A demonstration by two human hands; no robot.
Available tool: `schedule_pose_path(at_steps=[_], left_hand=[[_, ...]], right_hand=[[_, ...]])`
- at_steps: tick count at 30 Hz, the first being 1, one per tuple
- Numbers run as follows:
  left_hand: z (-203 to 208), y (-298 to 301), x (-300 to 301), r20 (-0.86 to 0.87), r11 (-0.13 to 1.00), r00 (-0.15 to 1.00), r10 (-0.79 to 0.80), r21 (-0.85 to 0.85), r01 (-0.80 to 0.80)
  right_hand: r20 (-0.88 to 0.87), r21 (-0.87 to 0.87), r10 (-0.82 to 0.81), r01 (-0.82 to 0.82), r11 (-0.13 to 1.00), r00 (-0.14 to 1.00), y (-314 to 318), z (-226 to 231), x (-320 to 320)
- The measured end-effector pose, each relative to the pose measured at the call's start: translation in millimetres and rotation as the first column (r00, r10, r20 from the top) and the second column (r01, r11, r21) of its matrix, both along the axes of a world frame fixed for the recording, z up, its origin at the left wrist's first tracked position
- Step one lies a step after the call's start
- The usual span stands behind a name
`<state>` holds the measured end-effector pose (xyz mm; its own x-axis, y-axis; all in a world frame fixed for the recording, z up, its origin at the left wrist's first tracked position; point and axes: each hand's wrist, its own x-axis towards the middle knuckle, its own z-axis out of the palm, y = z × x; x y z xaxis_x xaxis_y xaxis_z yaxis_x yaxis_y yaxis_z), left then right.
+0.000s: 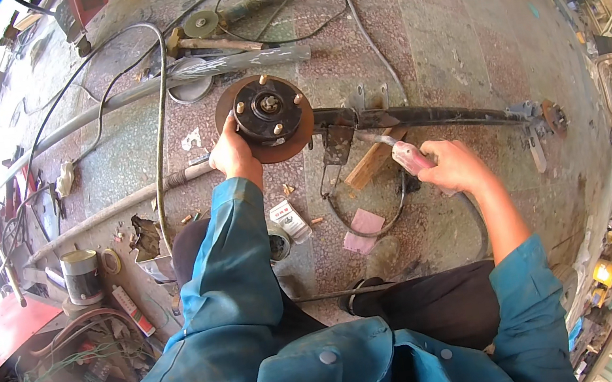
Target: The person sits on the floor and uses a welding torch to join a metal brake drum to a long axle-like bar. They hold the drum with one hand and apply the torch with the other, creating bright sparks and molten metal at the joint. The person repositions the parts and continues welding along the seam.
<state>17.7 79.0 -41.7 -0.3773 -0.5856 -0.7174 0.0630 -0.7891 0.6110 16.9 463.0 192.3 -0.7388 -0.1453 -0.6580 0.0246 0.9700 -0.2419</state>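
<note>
- Head view: bare terrazzo floor [441,33] lies open beyond the right hand [456,166], whose fingers wrap a pink-handled tool [411,157].
- Just left of those fingers: wooden block [370,163], pink cloth [362,230], small box [291,220].
- Left hand [233,153] fingers curl over the rim of a rusty brake disc [265,117] with dark studded hub, fixed on a black axle beam [430,115].
- Beyond: grey pipe [222,66], hammer [206,43], cables [160,126].

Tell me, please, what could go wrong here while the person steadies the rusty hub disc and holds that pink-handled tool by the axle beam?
1. The left hand grips the rim of the hub disc bare, so a slip or a rough edge might cut it.
2. The right hand points the pink-handled tool near the wood block, which might scorch if the tip is hot.
3. Cables loop across the floor, a likely snag.
</note>
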Motion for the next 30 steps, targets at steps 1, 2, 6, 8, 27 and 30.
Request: schedule_pose_path(at_steps=[1, 2, 6, 8, 27, 30], left_hand=[[-3.7, -2.3, -0.2, 0.004, 1.0, 1.0, 0.006, -0.004, -0.006], [-7.3, -4.7, 0.3, -0.003, 1.0, 1.0, 0.004, 0.0, -0.004], [-2.8, -0.8, 2.0, -0.058, 1.0, 0.998, -0.029, 0.01, 0.029], [2.0, 1.7, 3.1, -0.062, 0.999, 0.997, -0.039, 0.002, 0.039], [8.4, 4.4, 1.7, 0.009, 1.0, 1.0, -0.026, -0.001, 0.026], [12.1, 1.7, 4.0, 0.02, 0.999, 0.999, -0.034, -0.017, 0.034]], right_hand=[[0.003, -0.006, 0.018, -0.018, 1.0, 1.0, -2.0, -2.7, -1.0], [0.005, -0.013, 0.037, -0.037, 0.999, 0.999, -3.5, -7.5, -1.7], [0.055, -0.007, 0.09, -0.09, 0.996, 0.994, 2.9, -23.1, -6.7], [0.158, -0.133, -0.078, 0.099, 0.986, 0.984, 10.3, -23.2, -4.8], [0.203, -0.057, 0.028, -0.017, 0.998, 0.979, 39.5, -37.2, -10.8], [0.177, -0.006, 0.089, -0.09, 0.996, 0.98, 30.1, -36.9, -9.3]])
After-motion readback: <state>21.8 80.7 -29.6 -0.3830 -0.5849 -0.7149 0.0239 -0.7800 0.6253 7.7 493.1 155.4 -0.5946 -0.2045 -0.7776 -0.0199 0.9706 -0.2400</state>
